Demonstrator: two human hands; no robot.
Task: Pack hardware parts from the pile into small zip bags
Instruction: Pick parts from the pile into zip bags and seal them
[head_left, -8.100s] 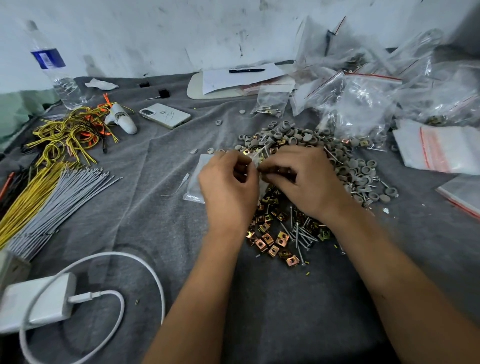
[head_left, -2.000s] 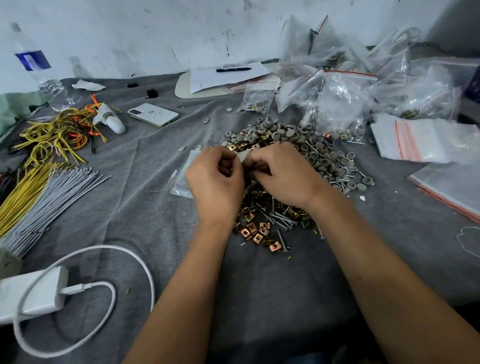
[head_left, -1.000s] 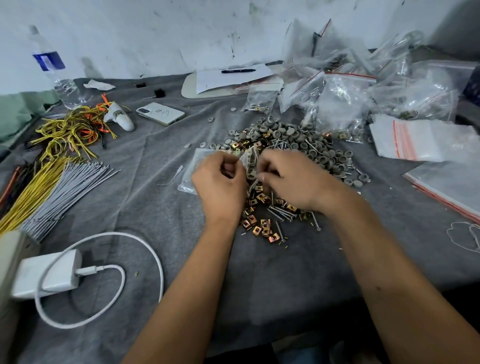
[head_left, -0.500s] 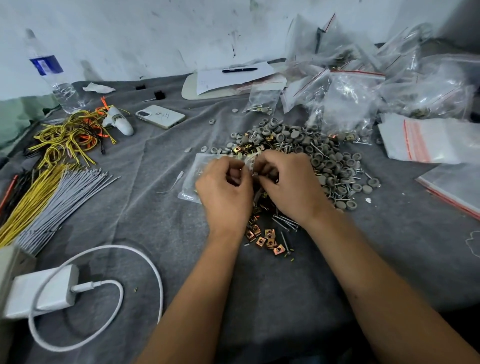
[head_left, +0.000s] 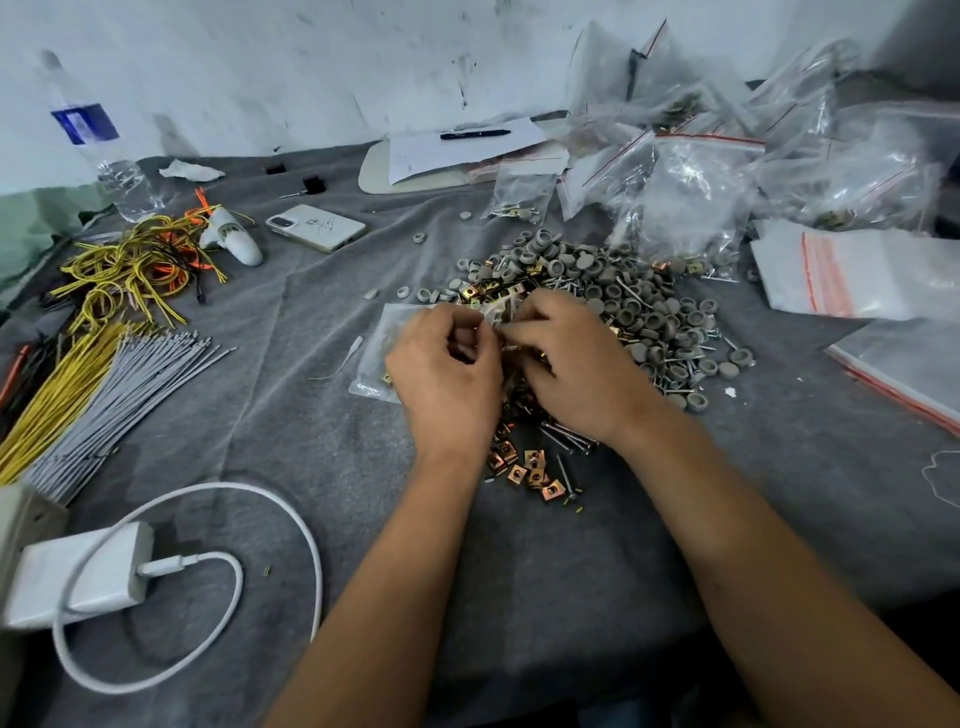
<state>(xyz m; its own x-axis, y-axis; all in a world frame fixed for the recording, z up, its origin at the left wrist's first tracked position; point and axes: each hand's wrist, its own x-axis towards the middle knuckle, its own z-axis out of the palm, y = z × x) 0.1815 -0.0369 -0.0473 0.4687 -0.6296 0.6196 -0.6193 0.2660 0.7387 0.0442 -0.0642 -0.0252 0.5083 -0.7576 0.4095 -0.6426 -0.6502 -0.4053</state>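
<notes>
A pile of hardware parts (head_left: 636, 306) lies mid-table: grey round caps, brass square clips (head_left: 530, 467) and long screws. My left hand (head_left: 447, 379) and my right hand (head_left: 576, 364) meet over the near side of the pile, fingers curled, pinching a small clear zip bag (head_left: 498, 312) between them. What is inside the bag is hidden by my fingers. Another small clear bag (head_left: 382, 345) lies flat on the cloth under my left hand.
Filled and empty zip bags (head_left: 727, 182) crowd the back right. Yellow and grey wire bundles (head_left: 88, 384) lie at the left, with a phone (head_left: 317, 226), a water bottle (head_left: 106, 156) and a white charger with cable (head_left: 83, 577). A paper with a pen (head_left: 467, 143) sits at the back.
Both hands have stayed together at the small bag over the pile. Only the camera has shifted slightly; no part has visibly moved.
</notes>
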